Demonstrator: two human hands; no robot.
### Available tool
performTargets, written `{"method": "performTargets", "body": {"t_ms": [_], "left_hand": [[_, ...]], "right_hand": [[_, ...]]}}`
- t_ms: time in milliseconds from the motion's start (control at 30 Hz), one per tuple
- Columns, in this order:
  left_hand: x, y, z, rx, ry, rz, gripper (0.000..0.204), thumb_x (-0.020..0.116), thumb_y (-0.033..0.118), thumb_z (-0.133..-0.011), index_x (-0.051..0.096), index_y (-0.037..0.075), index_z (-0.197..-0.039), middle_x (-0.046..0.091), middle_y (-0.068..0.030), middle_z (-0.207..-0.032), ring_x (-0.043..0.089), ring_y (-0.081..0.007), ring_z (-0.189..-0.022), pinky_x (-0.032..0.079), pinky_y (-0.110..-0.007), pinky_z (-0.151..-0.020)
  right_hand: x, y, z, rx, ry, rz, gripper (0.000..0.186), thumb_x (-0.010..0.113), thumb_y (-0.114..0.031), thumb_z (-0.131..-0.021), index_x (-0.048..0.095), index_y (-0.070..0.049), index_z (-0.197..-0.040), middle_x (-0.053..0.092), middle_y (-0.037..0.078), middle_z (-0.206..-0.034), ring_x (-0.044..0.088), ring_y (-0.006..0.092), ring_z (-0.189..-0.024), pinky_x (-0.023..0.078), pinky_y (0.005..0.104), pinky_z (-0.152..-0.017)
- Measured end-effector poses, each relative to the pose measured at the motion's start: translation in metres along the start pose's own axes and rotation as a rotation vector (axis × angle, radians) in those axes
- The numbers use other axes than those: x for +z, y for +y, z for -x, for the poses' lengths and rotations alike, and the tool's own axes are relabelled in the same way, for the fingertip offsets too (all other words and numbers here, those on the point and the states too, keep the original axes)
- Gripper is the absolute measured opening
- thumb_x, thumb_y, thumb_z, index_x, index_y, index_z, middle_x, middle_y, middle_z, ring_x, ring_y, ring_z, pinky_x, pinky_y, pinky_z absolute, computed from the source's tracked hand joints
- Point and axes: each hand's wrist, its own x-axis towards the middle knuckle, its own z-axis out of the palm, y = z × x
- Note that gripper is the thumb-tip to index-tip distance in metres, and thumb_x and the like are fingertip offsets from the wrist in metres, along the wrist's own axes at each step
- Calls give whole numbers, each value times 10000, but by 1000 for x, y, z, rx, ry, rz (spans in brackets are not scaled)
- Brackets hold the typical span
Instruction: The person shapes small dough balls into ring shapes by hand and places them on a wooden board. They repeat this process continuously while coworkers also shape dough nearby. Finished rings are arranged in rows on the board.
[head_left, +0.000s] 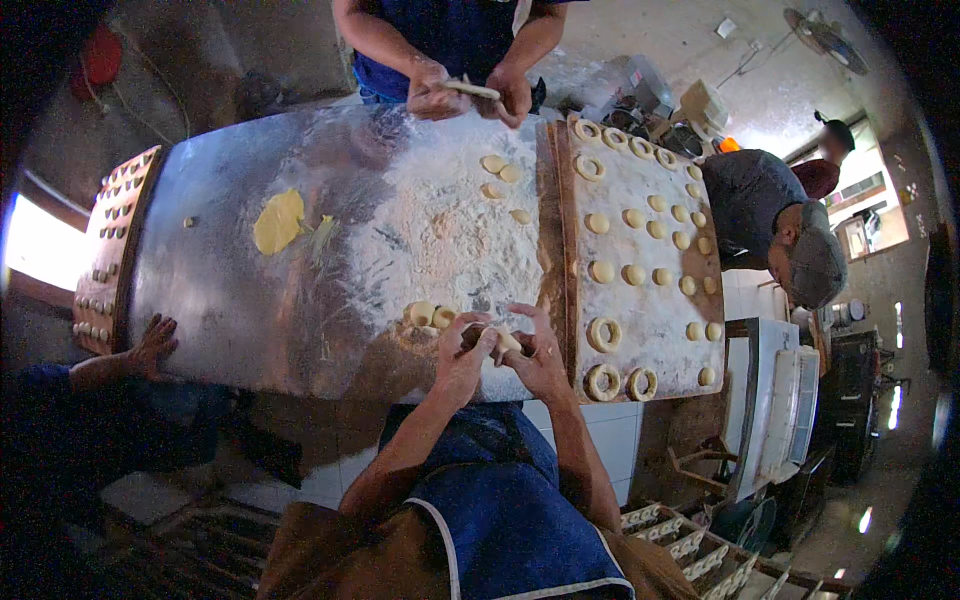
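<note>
Over the near edge of a floured metal table (240, 330), my left hand (462, 362) and my right hand (540, 358) come together around a small piece of pale dough (506, 341). Fingers of both hands are closed on it, though the right index finger sticks out to the side. Just left of them, two round dough balls (432, 314) lie on the flour. More dough balls (500, 168) sit further up on the white flour (440, 220). To my right stands a wooden board (620, 310) bearing several dough balls and dough rings (603, 382).
Across the table a co-worker's hands (470, 95) hold a strip of dough. Another person's hand (155, 340) rests at the left edge, near a second board (135, 220) of small pieces. A flat yellow lump (279, 222) lies mid-table. A person in a cap (790, 240) bends at the right.
</note>
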Motion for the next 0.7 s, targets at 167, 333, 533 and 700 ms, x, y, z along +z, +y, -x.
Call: {"method": "performTargets", "body": {"t_ms": [167,333,533,700], "left_hand": [[-2,15,-1,145,-286,-271,417,537,-75,-806,428,63,-1185,571,-67,-956,597,-176,-893,505,-293,-733],[12,1,-11,-39,-191,589,474,584,163,-803,422,64,-1237,575,-74,-1002,594,-205,-950,512,-358,-842],[52,-16,-15,138,106,-221,125,495,157,-934,411,64,-935,426,-19,-801,454,-119,-772,418,-296,-698],[69,-40,-34,-46,89,621,220,476,250,-968,462,87,-821,440,11,-761,456,-120,-688,421,-328,-660]], "right_hand": [[-12,4,-13,139,62,-357,331,568,-200,-881,515,-37,-1164,623,67,-826,626,153,-796,523,275,-720],[-27,39,-22,99,157,-210,327,441,-348,-959,564,-79,-820,606,61,-781,577,153,-706,437,258,-617],[-30,9,-13,273,94,-102,458,427,-450,-1000,572,-75,-781,537,20,-693,507,139,-603,427,308,-564],[-39,36,-9,-133,341,-9,555,384,-442,-1028,622,9,-807,570,68,-672,536,198,-651,438,352,-601]]}}
